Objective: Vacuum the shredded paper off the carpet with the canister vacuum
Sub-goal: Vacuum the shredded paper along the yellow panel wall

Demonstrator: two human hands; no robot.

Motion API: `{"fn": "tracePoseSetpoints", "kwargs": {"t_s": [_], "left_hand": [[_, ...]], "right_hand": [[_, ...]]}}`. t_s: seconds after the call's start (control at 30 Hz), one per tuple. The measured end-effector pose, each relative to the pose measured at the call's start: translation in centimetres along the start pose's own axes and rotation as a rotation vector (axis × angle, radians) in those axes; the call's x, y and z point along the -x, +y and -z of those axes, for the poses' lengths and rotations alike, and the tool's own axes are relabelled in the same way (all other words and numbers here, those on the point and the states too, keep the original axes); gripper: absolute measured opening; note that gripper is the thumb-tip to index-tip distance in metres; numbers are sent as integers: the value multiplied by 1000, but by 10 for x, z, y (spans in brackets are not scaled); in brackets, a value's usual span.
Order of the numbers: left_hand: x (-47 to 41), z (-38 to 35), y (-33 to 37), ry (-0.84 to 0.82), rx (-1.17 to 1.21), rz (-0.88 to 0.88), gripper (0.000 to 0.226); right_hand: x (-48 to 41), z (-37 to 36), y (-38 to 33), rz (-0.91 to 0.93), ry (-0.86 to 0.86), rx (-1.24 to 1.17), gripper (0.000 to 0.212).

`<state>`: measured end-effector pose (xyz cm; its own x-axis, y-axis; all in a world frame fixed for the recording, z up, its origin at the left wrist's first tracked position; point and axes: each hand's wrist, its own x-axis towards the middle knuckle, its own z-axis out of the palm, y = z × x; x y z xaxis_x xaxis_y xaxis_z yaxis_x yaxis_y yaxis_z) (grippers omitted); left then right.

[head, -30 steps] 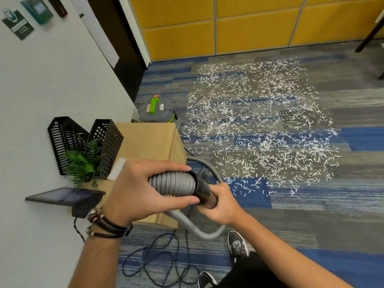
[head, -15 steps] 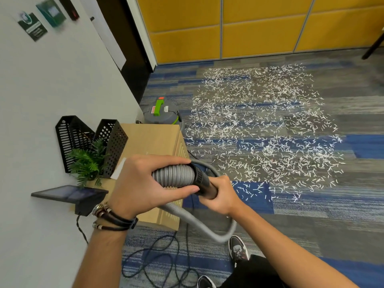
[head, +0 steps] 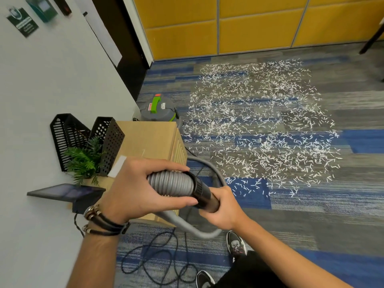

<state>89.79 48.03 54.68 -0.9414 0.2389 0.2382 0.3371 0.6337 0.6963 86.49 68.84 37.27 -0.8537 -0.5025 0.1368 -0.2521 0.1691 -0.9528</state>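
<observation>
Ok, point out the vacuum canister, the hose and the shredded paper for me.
vacuum canister (head: 164, 113), head view, on its grey top.
hose (head: 172, 182), head view, on its ribbed grey end.
shredded paper (head: 259, 125), head view, middle of the scatter.

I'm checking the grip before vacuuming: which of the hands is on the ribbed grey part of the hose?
The left hand, the one with wristbands, grips the ribbed grey hose; the right hand holds the smooth black tube instead.
</observation>
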Motion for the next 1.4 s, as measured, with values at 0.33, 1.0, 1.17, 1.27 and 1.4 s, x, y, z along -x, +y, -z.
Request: {"fn": "tracePoseSetpoints", "kwargs": {"t_s": [0.33,1.0,1.17,1.27,1.4], "left_hand": [[10,17,13,27,42,-41,52],[-1,39,22,153,-34,-98,49],[0,36,29,130,-53,-140,49],[5,38,38,129,-75,-183,50],[15,38,41,98,-98,-188,50]], "right_hand": [[21,-7,-43,-39,53,-31,29],[19,-15,-75,-49,169,0,21],[27,-13,-70,-22,196,-3,28],[31,-13,-72,18,214,-8,27],[33,-19,-68,51,230,1,25]]}}
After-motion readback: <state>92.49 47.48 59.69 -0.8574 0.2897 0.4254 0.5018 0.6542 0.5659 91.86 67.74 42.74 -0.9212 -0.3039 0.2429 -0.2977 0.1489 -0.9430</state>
